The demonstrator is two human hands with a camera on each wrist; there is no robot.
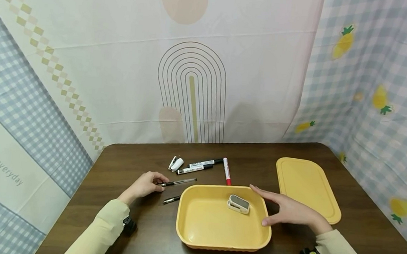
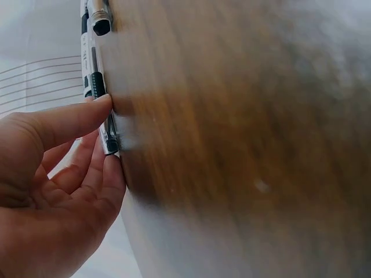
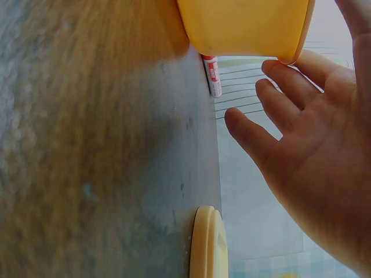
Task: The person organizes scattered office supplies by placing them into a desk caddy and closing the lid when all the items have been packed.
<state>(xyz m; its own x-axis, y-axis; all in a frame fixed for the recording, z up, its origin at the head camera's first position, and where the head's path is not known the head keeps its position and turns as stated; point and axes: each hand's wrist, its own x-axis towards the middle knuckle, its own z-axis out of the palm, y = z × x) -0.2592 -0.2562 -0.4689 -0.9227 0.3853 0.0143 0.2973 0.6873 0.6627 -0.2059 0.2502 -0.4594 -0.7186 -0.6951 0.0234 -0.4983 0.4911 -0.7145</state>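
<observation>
My left hand (image 1: 145,186) pinches one end of a clear-barrelled pen (image 1: 182,181) between thumb and fingers, low over the table. In the left wrist view the thumb presses the pen (image 2: 110,130) near its dark end. A second pen (image 1: 171,200) lies just below, its far end hidden by the yellow tub (image 1: 217,232). At the tub's right side, my right hand (image 1: 291,210) spreads its fingers, fingertips at the far corner of the rim and thumb by the near right wall. Inside the tub sits a small white clip-like object (image 1: 238,204) with a grey top.
Behind the tub lie two black-capped markers (image 1: 196,169), a red-capped marker (image 1: 227,170) and a small white object (image 1: 176,164). A flat yellow lid (image 1: 307,185) rests on the right of the brown table (image 1: 130,157). Patterned cloth (image 1: 130,59) hangs behind.
</observation>
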